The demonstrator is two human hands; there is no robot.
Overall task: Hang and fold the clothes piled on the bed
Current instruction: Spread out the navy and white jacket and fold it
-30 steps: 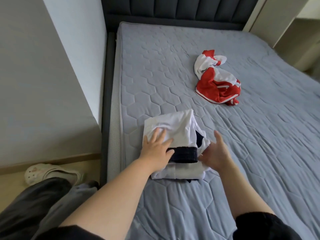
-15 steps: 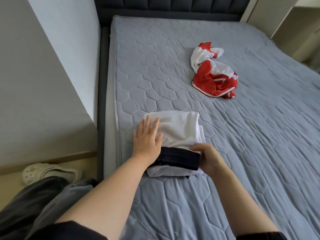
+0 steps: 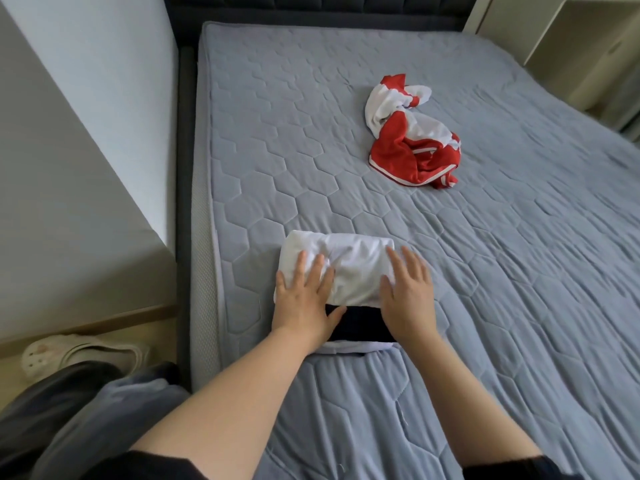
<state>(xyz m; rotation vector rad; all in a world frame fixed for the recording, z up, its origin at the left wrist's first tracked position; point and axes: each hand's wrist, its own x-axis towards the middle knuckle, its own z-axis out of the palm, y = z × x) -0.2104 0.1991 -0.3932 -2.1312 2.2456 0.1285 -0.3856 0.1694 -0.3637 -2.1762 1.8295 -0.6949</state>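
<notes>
The folded white garment (image 3: 353,265) lay on the bed (image 3: 485,258) as a compact rectangle. A dark band (image 3: 360,325) ran across its near edge, and a thin strip of white cloth showed below that band. Both hands rested on top of it. The left hand (image 3: 304,299) lay flat on the left half of the folded white garment. Its fingers were straight and slightly spread, reaching toward the far edge, and its thumb lay over the left end of the dark band. The right hand (image 3: 407,296) lay flat on the right half with straight fingers, its outer edge reaching past the garment's right side onto the quilted cover. Neither hand gripped anything: both were released, palms down, pressing on the cloth. Between them a patch of white fabric and the middle of the dark band showed uncovered.

Beyond the folded white garment and to its right, well apart from it, a red and white garment (image 3: 412,147) lay crumpled in a loose heap on the same cover. Farther beyond, the dark padded headboard (image 3: 311,12) ran across the end of the bed. To the left of the folded white garment, past the bed's edge, stood a pale wall (image 3: 86,98). On the floor to the garment's left and nearer the person, a pale slipper (image 3: 79,351) lay partly hidden behind grey cloth (image 3: 104,410). Far beyond and to the right stood a pale cabinet (image 3: 571,46).
</notes>
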